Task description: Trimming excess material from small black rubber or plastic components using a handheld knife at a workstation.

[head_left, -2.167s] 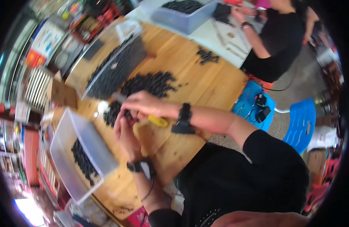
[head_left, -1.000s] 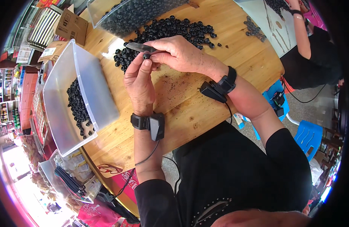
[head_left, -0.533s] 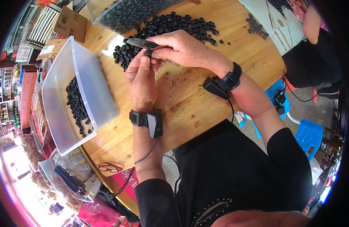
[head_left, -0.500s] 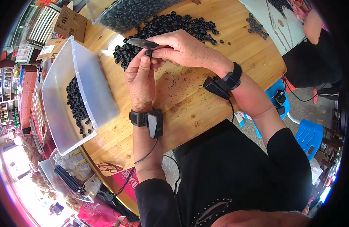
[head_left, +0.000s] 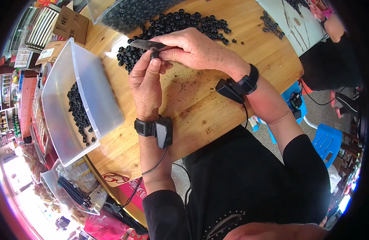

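Left hand (head_left: 147,89) pinches a piece (head_left: 154,55); right hand (head_left: 192,49) grips a knife (head_left: 142,44) just beyond, perhaps touching, pointing to the table's (head_left: 192,134) left edge.

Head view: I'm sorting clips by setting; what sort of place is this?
Probably a small workshop or shop: many small black pieces lie heaped on a wooden table, a clear bin holds more, and stocked shelves stand at left.

Print shows on four things to your left.
At your upper left, the brown cardboard box (head_left: 72,26) carries dark printed symbols; the carton (head_left: 57,49) below it bears a white label (head_left: 46,53) and dark letters. Lower down, the pink sheet (head_left: 137,197) has white characters, and the pink bag (head_left: 106,229) blurry white print.
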`<state>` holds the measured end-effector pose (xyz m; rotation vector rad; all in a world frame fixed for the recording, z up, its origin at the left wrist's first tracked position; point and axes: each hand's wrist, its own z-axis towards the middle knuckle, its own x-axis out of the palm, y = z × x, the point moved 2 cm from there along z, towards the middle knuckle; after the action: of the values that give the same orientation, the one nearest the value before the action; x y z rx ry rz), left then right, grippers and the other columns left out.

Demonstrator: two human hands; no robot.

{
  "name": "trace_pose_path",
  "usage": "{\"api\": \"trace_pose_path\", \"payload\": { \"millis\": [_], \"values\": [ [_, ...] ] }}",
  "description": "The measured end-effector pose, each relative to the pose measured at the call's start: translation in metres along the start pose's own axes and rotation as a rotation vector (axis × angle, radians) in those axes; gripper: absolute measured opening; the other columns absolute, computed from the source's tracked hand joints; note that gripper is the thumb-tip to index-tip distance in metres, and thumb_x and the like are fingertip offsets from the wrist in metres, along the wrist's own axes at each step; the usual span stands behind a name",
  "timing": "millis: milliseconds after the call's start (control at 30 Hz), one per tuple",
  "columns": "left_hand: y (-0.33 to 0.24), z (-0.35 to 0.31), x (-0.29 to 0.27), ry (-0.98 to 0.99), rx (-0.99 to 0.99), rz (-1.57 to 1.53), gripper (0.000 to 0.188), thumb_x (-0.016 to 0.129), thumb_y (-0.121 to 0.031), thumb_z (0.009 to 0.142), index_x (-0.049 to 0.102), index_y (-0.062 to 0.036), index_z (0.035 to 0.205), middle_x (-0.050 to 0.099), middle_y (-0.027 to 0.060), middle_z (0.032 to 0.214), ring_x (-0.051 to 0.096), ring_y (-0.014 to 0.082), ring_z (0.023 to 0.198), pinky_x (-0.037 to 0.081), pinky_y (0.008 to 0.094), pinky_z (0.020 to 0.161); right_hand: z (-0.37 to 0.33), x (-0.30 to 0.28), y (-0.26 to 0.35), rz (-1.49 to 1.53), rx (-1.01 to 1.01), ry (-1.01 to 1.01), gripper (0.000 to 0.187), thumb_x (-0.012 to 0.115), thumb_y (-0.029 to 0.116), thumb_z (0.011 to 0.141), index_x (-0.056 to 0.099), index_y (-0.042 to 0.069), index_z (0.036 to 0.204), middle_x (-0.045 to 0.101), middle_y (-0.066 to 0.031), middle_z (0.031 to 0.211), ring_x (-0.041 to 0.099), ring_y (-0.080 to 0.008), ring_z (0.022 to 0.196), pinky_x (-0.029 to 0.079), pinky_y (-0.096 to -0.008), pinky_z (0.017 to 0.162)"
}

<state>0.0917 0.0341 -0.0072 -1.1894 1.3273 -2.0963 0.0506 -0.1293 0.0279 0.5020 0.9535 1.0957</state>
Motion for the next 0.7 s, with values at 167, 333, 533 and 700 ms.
{"api": "trace_pose_path", "payload": {
  "millis": [167, 333, 533, 700],
  "values": [
    [0.001, 0.002, -0.007, 0.054, -0.01, 0.07, 0.028, 0.065, -0.009, 0.096, 0.066, 0.0009, 0.123, 0.069, 0.0059, 0.097, 0.06, 0.0125, 0.083, 0.048, 0.0252, 0.074, 0.0, -0.003, 0.0, -0.036, 0.071, 0.072, 0.033, 0.066, 0.011, 0.095, 0.064, -0.001, 0.125, 0.075, -0.0137, 0.094, 0.072, -0.0178, 0.08, 0.057, -0.0284, 0.071],
    [0.002, 0.003, -0.007, 0.051, -0.008, 0.112, 0.026, 0.064, -0.008, 0.096, 0.067, 0.0008, 0.12, 0.069, 0.005, 0.096, 0.061, 0.0128, 0.082, 0.047, 0.0235, 0.072, -0.001, 0.002, 0.001, 0.015, 0.073, 0.052, 0.027, 0.066, 0.013, 0.096, 0.067, -0.001, 0.12, 0.074, -0.0126, 0.087, 0.071, -0.0153, 0.074, 0.056, -0.0268, 0.066],
    [0.005, 0.001, -0.001, -0.015, 0.001, -0.007, 0.022, 0.066, -0.008, 0.094, 0.069, -0.0002, 0.115, 0.068, 0.0048, 0.091, 0.06, 0.0133, 0.079, 0.048, 0.0253, 0.07, -0.001, 0.009, 0.001, 0.076, 0.017, -0.008, 0.023, 0.062, 0.019, 0.098, 0.068, -0.002, 0.103, 0.072, -0.014, 0.079, 0.073, -0.0217, 0.069, 0.056, -0.0322, 0.063],
    [0.008, 0.001, -0.01, 0.033, 0.002, -0.052, 0.021, 0.063, -0.01, 0.097, 0.068, 0.0017, 0.114, 0.064, 0.0046, 0.091, 0.055, 0.0148, 0.079, 0.049, 0.0312, 0.08, -0.002, 0.015, -0.003, 0.028, -0.068, -0.076, 0.022, 0.061, 0.02, 0.099, 0.069, 0.0, 0.102, 0.069, -0.0118, 0.073, 0.069, -0.0201, 0.063, 0.053, -0.0321, 0.059]
  ]
}}
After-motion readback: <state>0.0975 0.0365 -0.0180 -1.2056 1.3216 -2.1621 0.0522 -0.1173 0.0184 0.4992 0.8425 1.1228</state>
